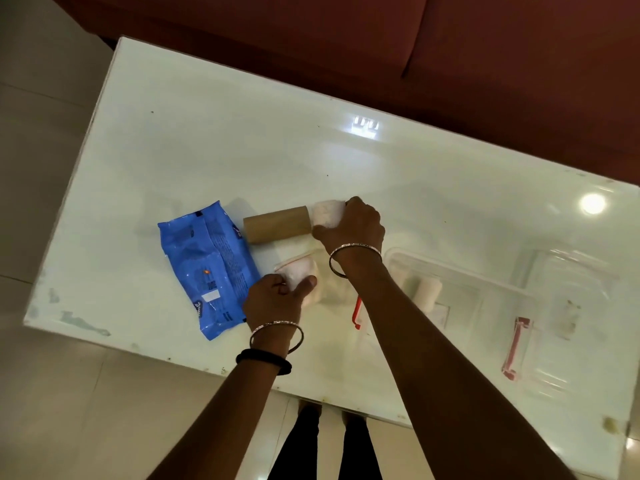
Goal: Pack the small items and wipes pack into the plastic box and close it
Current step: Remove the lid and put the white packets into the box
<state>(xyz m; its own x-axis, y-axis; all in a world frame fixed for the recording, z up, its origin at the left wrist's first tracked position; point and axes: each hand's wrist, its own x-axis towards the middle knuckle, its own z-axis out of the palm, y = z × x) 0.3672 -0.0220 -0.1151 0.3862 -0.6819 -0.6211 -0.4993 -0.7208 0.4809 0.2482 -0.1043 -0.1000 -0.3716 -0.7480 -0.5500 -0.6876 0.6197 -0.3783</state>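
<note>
A blue wipes pack (207, 268) lies flat on the white glass table (207, 150). Beside it rests a brown cardboard tube (277, 225). My right hand (353, 223) grips a small white bundle (327, 213) at the tube's right end. My left hand (277, 299) pinches a small clear zip bag of white material (298, 270) just below the tube. The clear plastic box (460, 299) stands to the right, open, with a white roll (427, 292) inside. Its clear lid (554, 323) with a red clip lies further right.
A red clip (357, 311) sits on the box's left end, partly behind my right forearm. A dark red sofa (450, 64) runs along the table's far side. The table's near edge is close to my legs, with pale floor tiles to the left.
</note>
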